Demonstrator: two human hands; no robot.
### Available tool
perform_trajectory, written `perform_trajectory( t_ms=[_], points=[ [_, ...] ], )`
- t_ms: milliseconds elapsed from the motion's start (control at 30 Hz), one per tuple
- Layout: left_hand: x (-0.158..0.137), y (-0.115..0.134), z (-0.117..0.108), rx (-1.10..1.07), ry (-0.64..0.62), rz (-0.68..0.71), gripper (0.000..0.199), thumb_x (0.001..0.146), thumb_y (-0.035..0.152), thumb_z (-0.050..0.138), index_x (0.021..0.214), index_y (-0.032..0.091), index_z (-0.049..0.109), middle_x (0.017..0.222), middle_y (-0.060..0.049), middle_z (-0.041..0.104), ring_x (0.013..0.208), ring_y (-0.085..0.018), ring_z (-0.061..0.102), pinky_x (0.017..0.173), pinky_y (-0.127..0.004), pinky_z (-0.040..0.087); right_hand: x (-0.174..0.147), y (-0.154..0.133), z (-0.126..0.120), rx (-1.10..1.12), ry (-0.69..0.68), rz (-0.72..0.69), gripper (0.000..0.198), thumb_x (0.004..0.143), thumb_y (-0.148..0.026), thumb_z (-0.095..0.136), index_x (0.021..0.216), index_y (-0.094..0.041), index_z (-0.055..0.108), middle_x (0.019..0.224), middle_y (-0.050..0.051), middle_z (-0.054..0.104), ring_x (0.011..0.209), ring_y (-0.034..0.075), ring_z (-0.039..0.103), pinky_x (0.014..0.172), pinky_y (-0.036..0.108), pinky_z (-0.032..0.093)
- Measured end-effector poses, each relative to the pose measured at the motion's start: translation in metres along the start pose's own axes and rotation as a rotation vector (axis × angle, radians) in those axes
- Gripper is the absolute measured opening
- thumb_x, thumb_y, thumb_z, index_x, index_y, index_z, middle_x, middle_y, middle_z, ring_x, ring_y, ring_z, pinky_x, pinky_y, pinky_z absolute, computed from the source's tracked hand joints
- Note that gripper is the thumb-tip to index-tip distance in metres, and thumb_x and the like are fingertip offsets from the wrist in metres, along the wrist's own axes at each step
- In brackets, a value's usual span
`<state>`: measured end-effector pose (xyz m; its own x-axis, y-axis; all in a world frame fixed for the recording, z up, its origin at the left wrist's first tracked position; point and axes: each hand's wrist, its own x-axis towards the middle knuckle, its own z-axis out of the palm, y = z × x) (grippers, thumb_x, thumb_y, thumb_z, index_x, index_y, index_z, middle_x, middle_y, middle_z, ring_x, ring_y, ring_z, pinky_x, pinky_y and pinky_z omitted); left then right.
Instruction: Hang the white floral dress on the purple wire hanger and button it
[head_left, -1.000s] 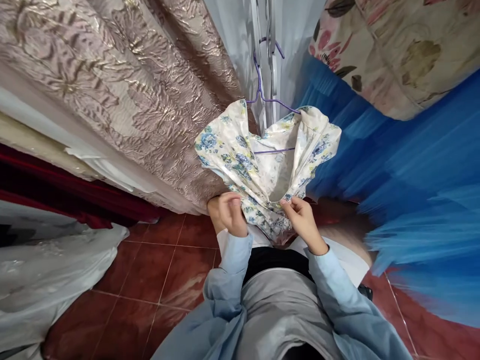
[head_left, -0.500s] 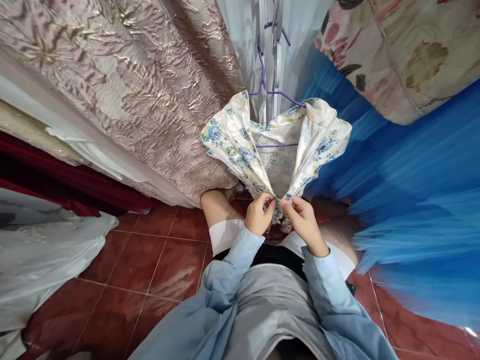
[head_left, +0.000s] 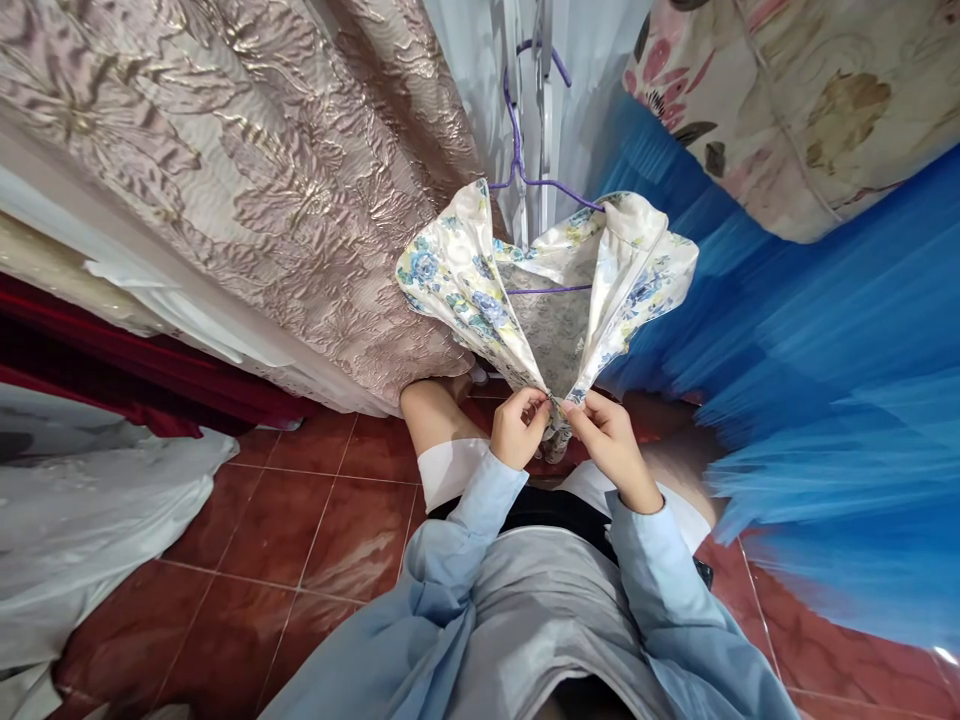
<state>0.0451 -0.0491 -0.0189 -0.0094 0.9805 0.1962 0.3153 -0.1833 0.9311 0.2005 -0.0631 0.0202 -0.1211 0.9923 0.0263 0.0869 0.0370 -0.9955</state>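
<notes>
A white garment with blue and yellow flowers (head_left: 484, 290) hangs from a purple hanger (head_left: 517, 165), its front open in a V above my hands. My left hand (head_left: 519, 428) pinches the left front edge at the bottom of the V. Close beside it, my right hand (head_left: 609, 440) grips the right front edge between thumb and fingers. The two hands are a small gap apart. Whatever fastening lies between the fingertips is too small to make out. The garment's lower part hangs behind and below my hands, largely hidden.
A pink embossed fabric (head_left: 300, 200) hangs close on the left, with dark red cloth (head_left: 135, 370) and white cloth (head_left: 97, 520) beyond. Blue tulle (head_left: 810, 400) and a floral cloth (head_left: 817, 110) hang at the right. White rails (head_left: 547, 120) stand behind the hanger. The floor is red tile (head_left: 292, 530).
The hanger and the garment's upper part have shifted slightly left in view. Both hands keep their grip at nearly the same spot.
</notes>
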Motion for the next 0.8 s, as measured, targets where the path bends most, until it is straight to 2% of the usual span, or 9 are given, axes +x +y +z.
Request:
perform_trajectory(
  t_ms=[167, 267, 333, 433, 600, 700, 800],
  points=[
    [0.0, 0.002, 0.001, -0.073, -0.036, -0.04, 0.012, 0.09, 0.027, 0.058, 0.083, 0.017, 0.06, 0.076, -0.001, 0.065, 0.069, -0.012, 0.059, 0.069, -0.023, 0.047, 0.002, 0.002, 0.002, 0.015, 0.032, -0.023, 0.036, 0.096, -0.042, 0.061, 0.07, -0.02, 0.048, 0.062, -0.005, 0.042, 0.059, 0.011, 0.039, 0.056, 0.027, 0.031],
    [0.0, 0.004, 0.001, -0.113, -0.07, -0.083, 0.02, 0.09, 0.028, 0.055, 0.073, 0.016, 0.059, 0.065, 0.001, 0.058, 0.062, -0.011, 0.053, 0.063, -0.022, 0.043, 0.004, 0.005, 0.0, 0.022, 0.046, -0.041, 0.019, 0.095, -0.04, 0.062, 0.094, -0.021, 0.064, 0.075, 0.0, 0.061, 0.069, 0.015, 0.056, 0.064, 0.028, 0.042],
    [0.0, 0.005, 0.0, -0.146, -0.098, -0.115, 0.023, 0.088, 0.027, 0.055, 0.07, 0.016, 0.062, 0.062, 0.002, 0.056, 0.06, -0.011, 0.052, 0.061, -0.023, 0.042, 0.005, 0.01, -0.002, -0.05, 0.013, -0.024, 0.021, 0.093, -0.036, 0.064, 0.107, -0.021, 0.067, 0.09, 0.004, 0.07, 0.079, 0.018, 0.063, 0.069, 0.029, 0.046],
    [0.001, 0.007, -0.002, -0.18, -0.113, -0.154, 0.02, 0.085, 0.027, 0.058, 0.072, 0.015, 0.068, 0.06, 0.002, 0.058, 0.057, -0.011, 0.051, 0.059, -0.023, 0.042, 0.005, 0.02, -0.006, -0.178, -0.025, 0.006, 0.014, 0.089, -0.03, 0.065, 0.098, -0.02, 0.069, 0.095, 0.006, 0.073, 0.083, 0.02, 0.066, 0.07, 0.03, 0.047],
    [0.002, 0.012, -0.003, -0.221, -0.144, -0.196, 0.023, 0.085, 0.032, 0.06, 0.071, 0.015, 0.069, 0.061, 0.0, 0.06, 0.056, -0.011, 0.051, 0.055, -0.023, 0.04, 0.007, 0.036, -0.002, -0.247, -0.059, -0.026, 0.019, 0.085, -0.024, 0.064, 0.104, -0.022, 0.067, 0.106, 0.006, 0.073, 0.083, 0.019, 0.065, 0.073, 0.031, 0.049],
    [0.0, 0.016, -0.002, -0.296, -0.19, -0.248, 0.028, 0.086, 0.039, 0.064, 0.074, 0.014, 0.068, 0.053, 0.002, 0.051, 0.049, -0.009, 0.043, 0.05, -0.023, 0.034, 0.009, 0.042, 0.006, -0.233, 0.012, -0.091, 0.009, 0.088, -0.029, 0.063, 0.092, -0.021, 0.065, 0.092, 0.005, 0.071, 0.081, 0.02, 0.064, 0.075, 0.032, 0.048],
    [0.001, 0.019, 0.0, -0.419, -0.233, -0.33, 0.036, 0.084, 0.048, 0.067, 0.075, 0.013, 0.067, 0.047, 0.005, 0.044, 0.044, -0.007, 0.036, 0.046, -0.022, 0.027, 0.01, 0.047, 0.015, -0.219, 0.1, -0.163, 0.011, 0.091, -0.03, 0.061, 0.085, -0.021, 0.062, 0.081, 0.003, 0.067, 0.078, 0.019, 0.062, 0.073, 0.03, 0.047]
  ],
)
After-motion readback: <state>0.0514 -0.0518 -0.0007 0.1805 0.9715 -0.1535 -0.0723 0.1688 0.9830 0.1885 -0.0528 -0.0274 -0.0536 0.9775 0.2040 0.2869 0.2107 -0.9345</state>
